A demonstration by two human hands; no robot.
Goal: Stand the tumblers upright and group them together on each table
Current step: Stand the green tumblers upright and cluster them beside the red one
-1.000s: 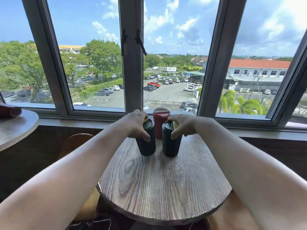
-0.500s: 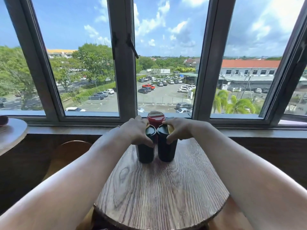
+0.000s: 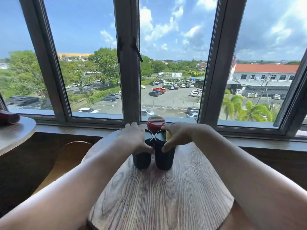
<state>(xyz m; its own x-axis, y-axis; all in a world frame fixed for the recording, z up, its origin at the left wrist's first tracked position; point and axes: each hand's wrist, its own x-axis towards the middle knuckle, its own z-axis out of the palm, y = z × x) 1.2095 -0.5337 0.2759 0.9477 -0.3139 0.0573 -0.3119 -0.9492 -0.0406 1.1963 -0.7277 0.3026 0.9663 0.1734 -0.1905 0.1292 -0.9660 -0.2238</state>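
Observation:
Two dark tumblers stand upright side by side on the round wooden table (image 3: 166,200). My left hand (image 3: 133,138) wraps the top of the left dark tumbler (image 3: 141,161). My right hand (image 3: 177,136) grips the top of the right dark tumbler (image 3: 164,159). The two dark tumblers touch or nearly touch. Right behind them a red tumbler (image 3: 155,124) with a lid stands upright near the window. On the neighbouring table (image 3: 15,135) at the left edge, another red tumbler (image 3: 9,117) lies on its side.
A window sill (image 3: 79,129) and dark window frames run along the back. A wooden chair (image 3: 69,156) sits low between the two tables. A dark wall panel lies below the sill.
Both hands have slid the two dark tumblers closer together and nearer the red tumbler. The camera view has shifted, and the left table's red tumbler shows more.

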